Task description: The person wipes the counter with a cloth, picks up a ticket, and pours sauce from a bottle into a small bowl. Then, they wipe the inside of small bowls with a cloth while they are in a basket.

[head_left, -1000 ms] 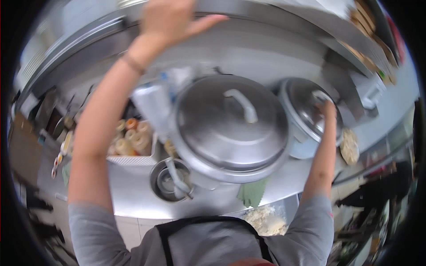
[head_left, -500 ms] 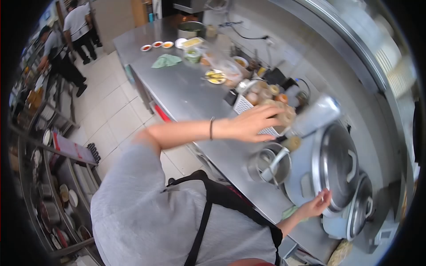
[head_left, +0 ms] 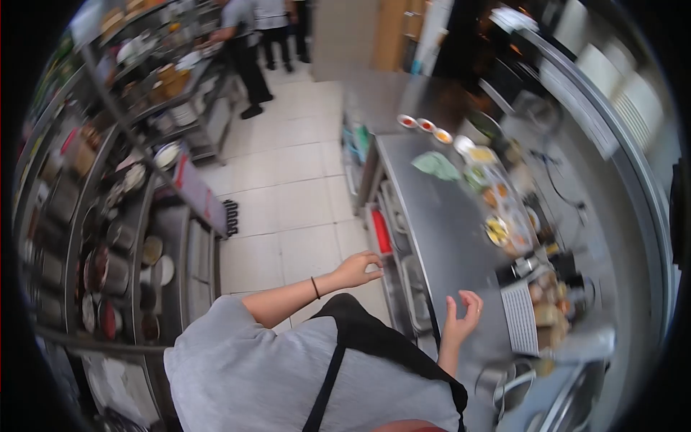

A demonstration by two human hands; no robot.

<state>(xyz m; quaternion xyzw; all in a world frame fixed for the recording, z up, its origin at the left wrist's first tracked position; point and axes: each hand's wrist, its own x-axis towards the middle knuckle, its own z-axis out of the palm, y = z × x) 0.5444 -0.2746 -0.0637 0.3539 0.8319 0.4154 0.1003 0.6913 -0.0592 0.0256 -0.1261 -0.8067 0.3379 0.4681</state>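
My left hand (head_left: 360, 271), with a dark band on its wrist, hangs in front of the counter edge. Its fingers curve loosely with a gap to the thumb, and nothing shows in them. Over the near side of the steel counter (head_left: 461, 237) is my right hand (head_left: 463, 317), thumb and fingers apart, also holding nothing. Right of it stands a white slatted basket (head_left: 520, 317) packed with jars and bottles (head_left: 551, 317). Below the basket sits a metal pot (head_left: 495, 378) with a handled utensil in it, partly blurred.
Along the counter lie a green cloth (head_left: 436, 165), small sauce bowls (head_left: 426, 125) and a plate of yellow pieces (head_left: 497, 230). Under it, a shelf holds a red container (head_left: 381, 230). Steel racks (head_left: 144, 288) line the left. Co-workers (head_left: 245, 50) stand at the back.
My view has swung left. My left hand has drawn back from above the basket to in front of the counter. My right hand has come away from beside the large lidded pot.
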